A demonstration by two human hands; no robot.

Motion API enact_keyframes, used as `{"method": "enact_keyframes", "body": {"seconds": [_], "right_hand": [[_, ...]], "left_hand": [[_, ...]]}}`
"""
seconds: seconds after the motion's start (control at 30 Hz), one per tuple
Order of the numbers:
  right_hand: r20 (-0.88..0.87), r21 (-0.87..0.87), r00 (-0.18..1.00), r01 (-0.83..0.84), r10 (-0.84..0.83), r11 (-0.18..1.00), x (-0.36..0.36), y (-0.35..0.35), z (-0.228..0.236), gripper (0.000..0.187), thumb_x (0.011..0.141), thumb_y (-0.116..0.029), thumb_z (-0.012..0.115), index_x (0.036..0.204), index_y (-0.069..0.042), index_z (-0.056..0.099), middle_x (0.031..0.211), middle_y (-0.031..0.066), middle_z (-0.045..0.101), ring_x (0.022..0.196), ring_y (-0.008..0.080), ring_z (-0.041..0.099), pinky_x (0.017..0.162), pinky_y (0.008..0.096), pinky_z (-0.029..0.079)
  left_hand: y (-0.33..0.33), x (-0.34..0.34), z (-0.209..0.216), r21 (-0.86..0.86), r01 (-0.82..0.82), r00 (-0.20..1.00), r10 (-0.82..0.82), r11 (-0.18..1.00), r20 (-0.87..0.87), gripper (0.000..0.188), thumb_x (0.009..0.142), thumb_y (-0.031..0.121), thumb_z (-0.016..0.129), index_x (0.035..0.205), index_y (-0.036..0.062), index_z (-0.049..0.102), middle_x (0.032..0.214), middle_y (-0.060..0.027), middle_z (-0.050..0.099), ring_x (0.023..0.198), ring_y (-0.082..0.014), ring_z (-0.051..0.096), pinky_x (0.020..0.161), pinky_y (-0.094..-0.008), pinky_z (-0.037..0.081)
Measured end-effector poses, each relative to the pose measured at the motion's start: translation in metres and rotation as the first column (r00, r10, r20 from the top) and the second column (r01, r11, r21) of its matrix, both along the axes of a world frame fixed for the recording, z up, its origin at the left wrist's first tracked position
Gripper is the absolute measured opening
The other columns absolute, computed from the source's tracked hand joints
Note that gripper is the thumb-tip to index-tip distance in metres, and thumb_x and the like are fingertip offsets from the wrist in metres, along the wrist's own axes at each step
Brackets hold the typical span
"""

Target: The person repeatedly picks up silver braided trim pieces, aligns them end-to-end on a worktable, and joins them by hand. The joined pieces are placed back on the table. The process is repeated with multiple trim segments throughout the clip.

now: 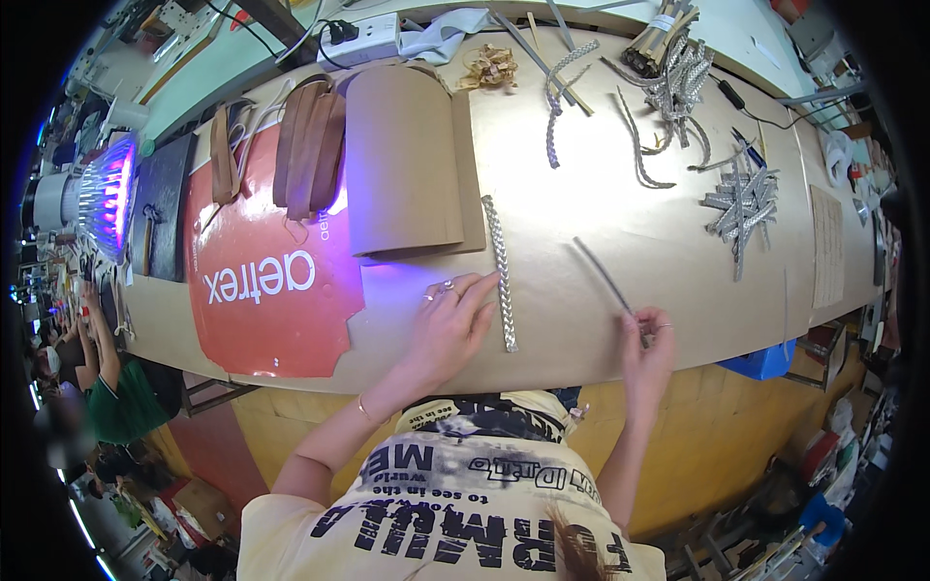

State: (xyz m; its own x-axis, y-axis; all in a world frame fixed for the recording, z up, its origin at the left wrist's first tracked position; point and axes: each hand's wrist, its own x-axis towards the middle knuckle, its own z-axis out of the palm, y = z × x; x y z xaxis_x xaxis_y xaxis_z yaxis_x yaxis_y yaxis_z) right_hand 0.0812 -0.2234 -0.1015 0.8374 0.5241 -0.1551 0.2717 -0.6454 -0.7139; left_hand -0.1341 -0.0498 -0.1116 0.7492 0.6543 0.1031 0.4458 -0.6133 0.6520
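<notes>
A flat silver braided strap (502, 281) lies lengthwise on the tan-covered table, just right of my left hand (450, 320). The fingers of that hand are stretched out, and their tips touch the strap's left edge. My right hand (647, 351) pinches the lower end of a thin dark grey strip (603, 271) between thumb and fingers. The strip slants up and to the left from the pinch; whether it is braided is hard to see edge-on.
Beyond my left hand stands a curved brown cardboard form (407, 165) beside brown strap bundles (310, 145) and a red sheet (276, 290). Cut braided pieces (744, 208) pile up at the right, longer braids (678, 87) behind them. A lamp (107, 198) glows far left.
</notes>
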Motion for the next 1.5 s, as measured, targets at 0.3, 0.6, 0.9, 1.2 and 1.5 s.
{"method": "enact_keyframes", "body": {"seconds": [0.3, 0.6, 0.9, 1.2, 1.5], "right_hand": [[0.909, -0.096, 0.415, 0.106, 0.044, 0.99, 0.085, 0.057, 0.054, 0.038, 0.095, -0.027, 0.067, 0.121, -0.001, 0.059, 0.109, 0.0146, 0.064, 0.102, 0.0152, 0.059, 0.088, 0.0301, 0.046], [-0.544, 0.392, 0.782, -0.085, 0.305, 0.916, -0.019, 0.097, 0.018, 0.043, 0.097, -0.021, 0.064, 0.13, 0.002, 0.051, 0.101, 0.0127, 0.07, 0.072, 0.0083, 0.061, 0.06, 0.0205, 0.047], [-0.689, 0.636, 0.561, 0.167, 0.458, 0.753, 0.001, 0.078, 0.054, 0.038, 0.101, -0.012, 0.056, 0.135, 0.004, 0.05, 0.102, 0.0136, 0.069, 0.06, 0.0049, 0.052, 0.054, 0.0187, 0.044], [-0.624, 0.637, 0.66, 0.121, 0.418, 0.761, -0.018, 0.081, 0.065, 0.024, 0.1, -0.013, 0.059, 0.102, 0.007, 0.072, 0.087, 0.0105, 0.069, 0.06, 0.0063, 0.053, 0.053, 0.0208, 0.044], [-0.692, 0.684, 0.705, 0.57, 0.157, 0.456, -0.03, 0.098, 0.063, 0.027, 0.101, -0.019, 0.058, 0.1, 0.006, 0.069, 0.08, 0.0103, 0.066, 0.053, 0.0024, 0.043, 0.046, 0.0194, 0.037]], "left_hand": [[0.002, 0.024, -0.003, -0.15, -0.12, 0.993, 0.122, 0.981, 0.002, 0.049, 0.087, 0.015, 0.07, 0.132, 0.007, 0.053, 0.102, -0.0086, 0.066, 0.085, -0.0241, 0.06, 0.081, -0.0378, 0.046], [-0.005, 0.038, 0.028, -0.847, 0.082, 0.943, 0.235, 0.525, 0.237, 0.044, 0.089, 0.0, 0.065, 0.131, -0.0002, 0.051, 0.1, -0.005, 0.062, 0.082, -0.0095, 0.064, 0.074, -0.0247, 0.05], [0.014, 0.018, 0.067, -0.844, 0.288, 0.945, 0.006, 0.452, 0.326, 0.047, 0.097, 0.005, 0.059, 0.141, -0.0032, 0.045, 0.107, -0.0062, 0.057, 0.091, -0.0119, 0.064, 0.088, -0.0244, 0.05], [0.01, 0.044, 0.078, -0.882, 0.26, 0.965, -0.126, 0.394, 0.228, 0.033, 0.107, 0.032, 0.042, 0.108, 0.0017, 0.056, 0.079, 0.0035, 0.048, 0.065, -0.0042, 0.042, 0.061, -0.0197, 0.037], [-0.023, 0.058, 0.074, -0.947, 0.314, 0.936, 0.149, 0.067, 0.32, 0.032, 0.109, 0.027, 0.036, 0.092, 0.0057, 0.052, 0.065, 0.0084, 0.033, 0.057, -0.0029, 0.027, 0.051, -0.0218, 0.025]]}}
